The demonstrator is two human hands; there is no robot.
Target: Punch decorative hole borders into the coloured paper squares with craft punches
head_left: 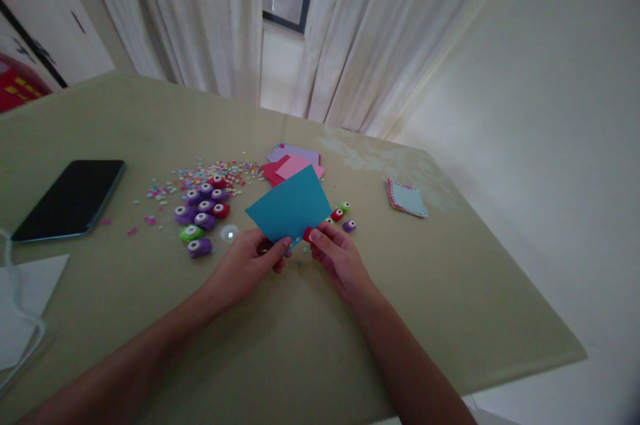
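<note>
Blue card held for edge work at the center of the frame.
The blue card (293, 205) is tilted above the surface (450, 291), its long axis slanting from lower left to upper right and one corner pointing toward the top of the frame. The left hand (247, 255) pinches the lower edge under its thumb; the right hand (345, 258) grips a small red punch (307, 235) at that edge, beside the left thumb. For clean work, brace the card close to the punch, keep the punch square to the edge, and press evenly.
</note>
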